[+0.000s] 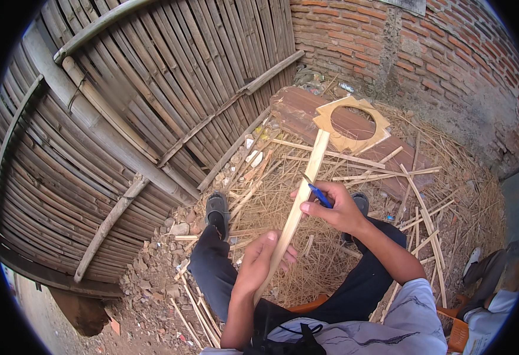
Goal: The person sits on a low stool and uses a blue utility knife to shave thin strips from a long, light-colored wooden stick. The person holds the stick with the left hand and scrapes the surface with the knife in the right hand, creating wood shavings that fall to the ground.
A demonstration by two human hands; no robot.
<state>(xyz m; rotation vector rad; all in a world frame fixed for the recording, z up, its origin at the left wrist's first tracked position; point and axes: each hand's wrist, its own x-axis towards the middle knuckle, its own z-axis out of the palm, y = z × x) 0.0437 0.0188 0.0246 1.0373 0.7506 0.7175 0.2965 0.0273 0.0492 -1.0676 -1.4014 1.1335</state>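
Note:
A long, flat, pale bamboo slat (315, 160) slants up and away from my lap. My left hand (260, 259) is closed around its lower part, with the thumb lying along one side. Higher up, my right hand (337, 208) grips a blue-handled knife (320, 195), whose short blade lies across the slat. My right thumb presses by the slat's edge, and some right fingers are hidden behind it. The slat's near end drops out of sight by my lap.
Thin strips (422, 201) and shavings (307, 260) litter the ground between and beyond my feet. Ahead, a brown board (295, 106) bears a cardboard piece with a round hole (324, 118). A bamboo fence (171, 77) stands left, a brick wall (342, 41) behind. Another person's leg (484, 269) shows right.

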